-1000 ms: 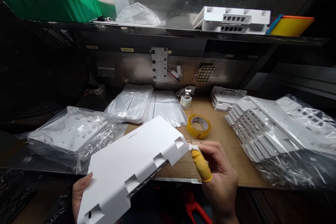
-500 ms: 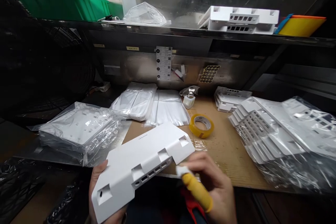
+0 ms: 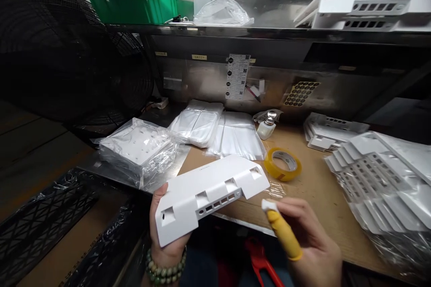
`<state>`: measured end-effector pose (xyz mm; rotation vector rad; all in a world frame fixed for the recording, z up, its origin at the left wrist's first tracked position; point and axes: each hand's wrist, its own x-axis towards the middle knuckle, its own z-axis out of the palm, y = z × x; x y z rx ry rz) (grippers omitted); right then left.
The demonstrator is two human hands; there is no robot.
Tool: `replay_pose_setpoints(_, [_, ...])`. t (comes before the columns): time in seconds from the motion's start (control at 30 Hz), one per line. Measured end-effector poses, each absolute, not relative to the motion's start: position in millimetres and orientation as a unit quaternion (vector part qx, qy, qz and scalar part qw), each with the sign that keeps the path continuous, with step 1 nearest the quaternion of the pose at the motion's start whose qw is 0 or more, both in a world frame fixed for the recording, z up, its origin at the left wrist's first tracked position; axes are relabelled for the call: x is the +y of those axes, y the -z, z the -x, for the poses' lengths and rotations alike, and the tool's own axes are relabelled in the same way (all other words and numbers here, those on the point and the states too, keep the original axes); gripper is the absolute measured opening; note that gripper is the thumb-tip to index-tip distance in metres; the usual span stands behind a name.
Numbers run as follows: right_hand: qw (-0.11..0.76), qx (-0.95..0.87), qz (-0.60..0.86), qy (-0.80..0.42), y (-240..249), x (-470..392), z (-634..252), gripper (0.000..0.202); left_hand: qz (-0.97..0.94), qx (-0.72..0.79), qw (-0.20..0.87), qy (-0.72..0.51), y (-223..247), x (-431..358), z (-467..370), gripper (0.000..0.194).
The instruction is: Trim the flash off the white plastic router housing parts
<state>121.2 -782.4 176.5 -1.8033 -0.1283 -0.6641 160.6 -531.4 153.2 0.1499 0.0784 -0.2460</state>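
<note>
My left hand (image 3: 170,247) grips the left end of a white plastic device housing (image 3: 212,190), thumb on top. The housing is held tilted above the bench's front edge, its row of port openings facing me. To its right, apart from it, my right hand (image 3: 308,237) is closed in a pinch on a small white wad of cloth (image 3: 269,205). A yellow finger cot (image 3: 284,235) covers the right thumb. Beyond the housing lie flat clear plastic bags (image 3: 235,136) and a roll of yellow tape (image 3: 283,164). A red object (image 3: 261,260) shows below the bench edge.
Bagged white housings (image 3: 134,145) lie at the left; a bagged stack (image 3: 380,184) stands at the right. A pump bottle (image 3: 267,126) is at the back. The shelf above holds a green bin (image 3: 134,6) and more housings (image 3: 370,9). A fan (image 3: 84,54) stands left.
The view has swung left, so the bench items appear further right. My right hand with the white wad has moved away from the housing's right end. My left hand keeps its hold.
</note>
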Motion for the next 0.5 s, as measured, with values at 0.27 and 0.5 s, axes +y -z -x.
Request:
replay_pose_setpoints(0.27, [0.454,-0.130,0.811,0.346,-187.5,-732.9,-137.5,0.019,-0.158,0.273,0.948,-0.037,-203.2,-564.8,-147.4,0.046])
replay_pose_setpoints(0.5, [0.445,-0.151,0.824,0.318,-181.0,-736.2,-133.3,0.021,-0.143,0.281,0.947,-0.055,-199.8,-570.5,-149.7,0.041])
